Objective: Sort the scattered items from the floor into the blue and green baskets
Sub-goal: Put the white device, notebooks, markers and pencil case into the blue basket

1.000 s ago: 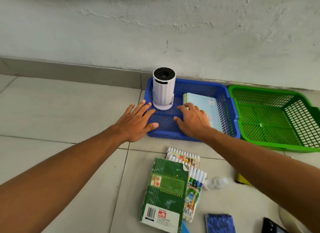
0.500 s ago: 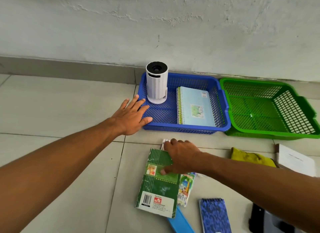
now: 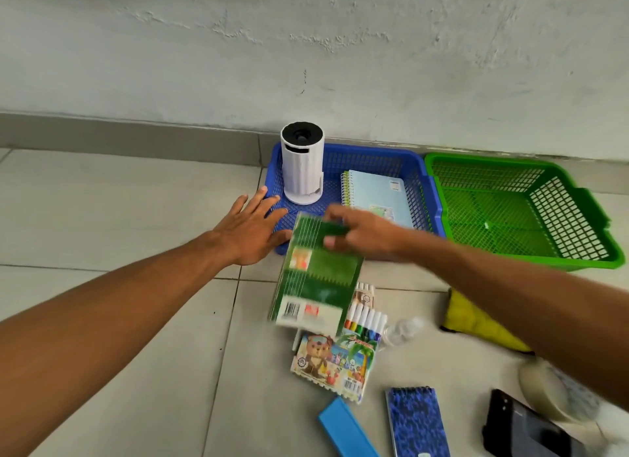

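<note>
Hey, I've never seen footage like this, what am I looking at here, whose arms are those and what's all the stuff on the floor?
There is no machine: a person wears a camera on the head, looking down at their own arms. The left hand rests flat on the blue basket, which holds a white cylinder and a light blue notebook. The right hand holds a green book by its top edge, lifted off the tiled floor. The green basket has nothing in it. Marker packs, a dark blue notepad and a yellow cloth lie nearby.
</note>
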`<state>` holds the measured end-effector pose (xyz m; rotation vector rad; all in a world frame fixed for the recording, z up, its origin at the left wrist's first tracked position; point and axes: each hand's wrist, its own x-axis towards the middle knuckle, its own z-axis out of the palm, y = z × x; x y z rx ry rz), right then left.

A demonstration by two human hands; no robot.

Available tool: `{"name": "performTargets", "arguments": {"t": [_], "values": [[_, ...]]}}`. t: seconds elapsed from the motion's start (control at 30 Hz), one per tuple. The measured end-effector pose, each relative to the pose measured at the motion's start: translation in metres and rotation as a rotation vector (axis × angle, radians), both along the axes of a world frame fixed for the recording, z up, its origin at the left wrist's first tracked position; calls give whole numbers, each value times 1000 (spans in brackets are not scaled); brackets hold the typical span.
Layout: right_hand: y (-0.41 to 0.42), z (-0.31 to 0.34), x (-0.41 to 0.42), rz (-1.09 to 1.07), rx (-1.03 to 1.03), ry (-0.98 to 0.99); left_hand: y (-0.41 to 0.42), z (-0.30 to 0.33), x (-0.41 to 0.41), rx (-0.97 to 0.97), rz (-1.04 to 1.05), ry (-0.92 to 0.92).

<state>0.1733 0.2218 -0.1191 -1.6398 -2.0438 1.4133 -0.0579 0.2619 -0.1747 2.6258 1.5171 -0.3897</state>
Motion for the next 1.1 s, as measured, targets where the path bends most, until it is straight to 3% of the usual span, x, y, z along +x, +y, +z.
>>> {"name": "performTargets", "arguments": {"t": [0.17,0.3,0.37,0.6,0.77,0.93,1.1], "values": [[69,56,41,-281,215,-52,3,-5,1,19,7,-26],[91,81,55,-161,516,-704,4,-13,-4,59,-20,-71],[90,68,57,-92,526,-805,3,-15,-5,78,-21,-95],[83,-16,81,-266,590,-865,-2,-17,-5,109,4,-150],[79,-45,84,-363,402,-811,-2,-19,-6,103,15,-177],[61,-63,60,-147,422,-964,-5,-20,-7,105,14,-201],[58,-84,48,-62,191,-705,-4,-21,-5,101,19,-212]]}}
